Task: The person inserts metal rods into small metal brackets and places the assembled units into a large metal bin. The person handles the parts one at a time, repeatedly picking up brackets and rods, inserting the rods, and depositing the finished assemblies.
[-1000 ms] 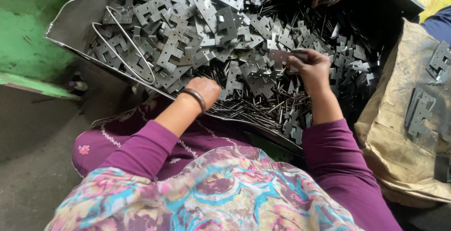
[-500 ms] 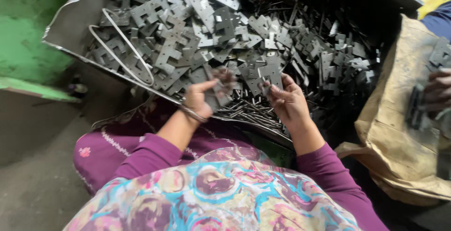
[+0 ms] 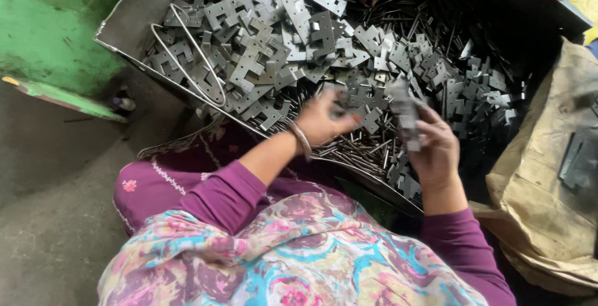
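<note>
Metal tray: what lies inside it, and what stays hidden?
The metal tray holds piled grey hinge plates, thin pins and a wire loop. Its floor is covered, so nothing beneath can be seen.

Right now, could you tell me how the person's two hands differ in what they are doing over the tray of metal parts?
The left hand wears a metal bangle; the right hand has a bare wrist. The right hand grips a small stack of grey metal plates held up above the pile, while the left hand's fingers curl low over the loose plates and pins; what they hold is hidden. Both have purple sleeves and work over the same tray.
</note>
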